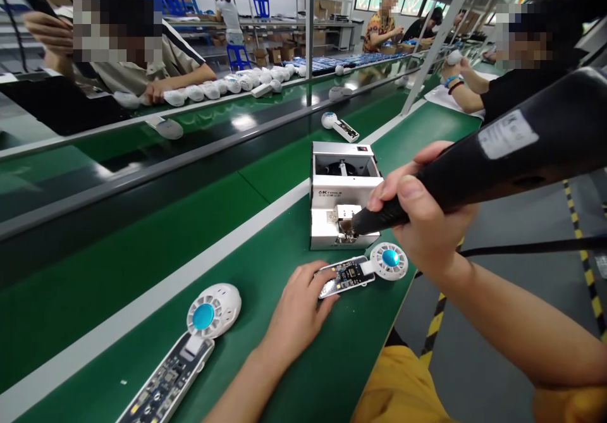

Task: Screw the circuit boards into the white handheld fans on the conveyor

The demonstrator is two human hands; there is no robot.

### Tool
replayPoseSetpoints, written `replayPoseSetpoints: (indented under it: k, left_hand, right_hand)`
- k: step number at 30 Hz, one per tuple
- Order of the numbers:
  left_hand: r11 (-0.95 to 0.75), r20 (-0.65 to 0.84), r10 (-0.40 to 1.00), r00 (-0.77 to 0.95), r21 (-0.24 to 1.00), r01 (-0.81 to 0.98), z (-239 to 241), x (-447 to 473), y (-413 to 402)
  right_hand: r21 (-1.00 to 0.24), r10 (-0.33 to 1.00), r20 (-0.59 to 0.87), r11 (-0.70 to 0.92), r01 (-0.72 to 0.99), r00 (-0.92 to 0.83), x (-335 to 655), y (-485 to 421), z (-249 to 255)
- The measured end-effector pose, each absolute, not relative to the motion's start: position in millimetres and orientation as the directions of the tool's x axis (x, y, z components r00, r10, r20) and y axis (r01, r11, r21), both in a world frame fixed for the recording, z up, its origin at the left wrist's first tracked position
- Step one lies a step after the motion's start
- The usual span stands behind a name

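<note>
My right hand (427,220) is wrapped round a black electric screwdriver (502,138), which slants down to the left. Its tip is at the front of a silver screw feeder (327,192); the exact contact there is too small to make out. Flat on the green bench lies a white handheld fan (389,261) with its handle opened and the circuit board (351,274) exposed. My left hand (308,296) grips the handle's end, fingers over the board and thumb along the near side. A second opened fan (214,310) with a blue hub lies at lower left, touched by neither hand.
Behind the feeder another opened fan (340,126) rests on the green conveyor (237,189). A row of white fan parts (203,91) lines the far side, where a co-worker (184,56) sits. Another person (474,88) works at right. A black cable (531,246) runs off right.
</note>
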State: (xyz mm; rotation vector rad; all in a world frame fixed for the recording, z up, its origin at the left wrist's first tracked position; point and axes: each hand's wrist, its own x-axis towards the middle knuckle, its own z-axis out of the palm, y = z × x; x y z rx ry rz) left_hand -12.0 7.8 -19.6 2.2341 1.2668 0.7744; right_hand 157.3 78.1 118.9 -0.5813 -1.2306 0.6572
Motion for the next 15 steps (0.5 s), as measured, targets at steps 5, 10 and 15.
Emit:
replayPoseSetpoints:
  k: [5, 10, 15]
  left_hand:
    - [-0.482, 0.257, 0.87, 0.422, 0.626, 0.612, -19, -12, 8]
    - [-0.497, 0.283, 0.862, 0.42, 0.628, 0.599, -20, -13, 9]
    - [-0.496, 0.274, 0.862, 0.426, 0.629, 0.599, -22, -13, 9]
  right_hand:
    - [-0.737, 0.738, 0.645, 0.669, -0.096, 0.197, 153, 85, 112]
    - [-0.785, 0.803, 0.591, 0.596, -0.168, 0.083, 161, 70, 114]
    - [-0.833, 0.843, 0.538, 0.532, -0.149, 0.003, 178, 50, 103]
